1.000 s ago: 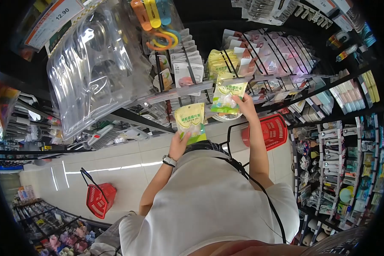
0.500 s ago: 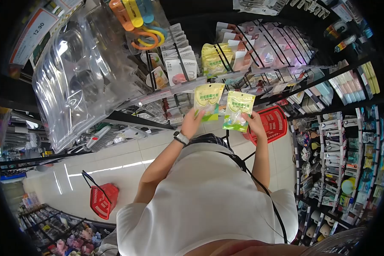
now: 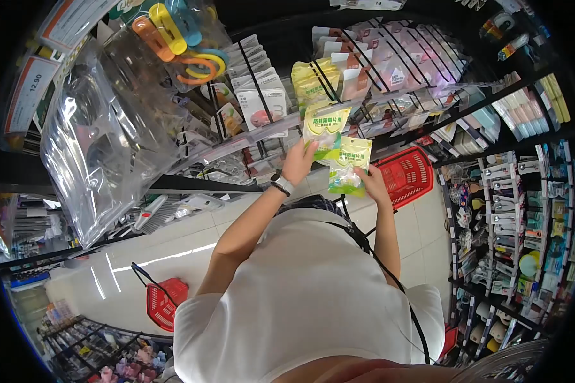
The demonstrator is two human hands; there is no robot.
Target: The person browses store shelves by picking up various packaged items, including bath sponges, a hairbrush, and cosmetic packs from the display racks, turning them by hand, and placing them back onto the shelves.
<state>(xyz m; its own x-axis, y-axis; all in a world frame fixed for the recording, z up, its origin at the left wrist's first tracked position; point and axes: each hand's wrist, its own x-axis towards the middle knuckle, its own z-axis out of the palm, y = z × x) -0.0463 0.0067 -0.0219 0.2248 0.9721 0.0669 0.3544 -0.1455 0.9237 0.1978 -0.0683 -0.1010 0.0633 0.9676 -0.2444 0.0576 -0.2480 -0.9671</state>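
Note:
My left hand, with a watch on its wrist, is closed on the lower edge of a yellow-green packet of mothproofing tablets. This packet overlaps the clear shelf-edge strip, just below similar hanging packets. Lower and to the right, a second packet of mothproofing tablets is pinched at its right side by my right hand. The two packets overlap slightly at their edges. White-carded packs hang to the left of the hanging packets.
A red shopping basket is beyond my right hand, and another red basket stands on the tiled floor at left. Clear plastic bags hang close at upper left. Stocked racks line the right side.
My left hand has raised its packet up and to the right, closer to the hanging packets. My right hand and its packet have shifted slightly left. The view has tilted a little.

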